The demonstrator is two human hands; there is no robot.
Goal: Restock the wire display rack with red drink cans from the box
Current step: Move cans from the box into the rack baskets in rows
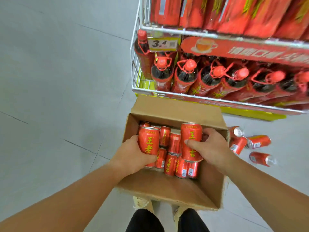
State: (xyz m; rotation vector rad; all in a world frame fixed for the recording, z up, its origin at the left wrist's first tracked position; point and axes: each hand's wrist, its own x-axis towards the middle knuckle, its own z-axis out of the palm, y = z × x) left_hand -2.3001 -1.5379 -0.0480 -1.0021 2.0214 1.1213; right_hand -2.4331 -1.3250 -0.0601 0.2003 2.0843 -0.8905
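Left grip (132, 153) curls round one red can (148, 141), right grip (210, 146) round a second can (191, 139), over the box (167, 186); floor (58, 97) left, wire rack (135, 64) ahead.

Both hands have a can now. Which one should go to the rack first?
Probably the right hand: the right can looks higher above the box, and the wire rack stretches off to that side. The left hand grips the left can lower.
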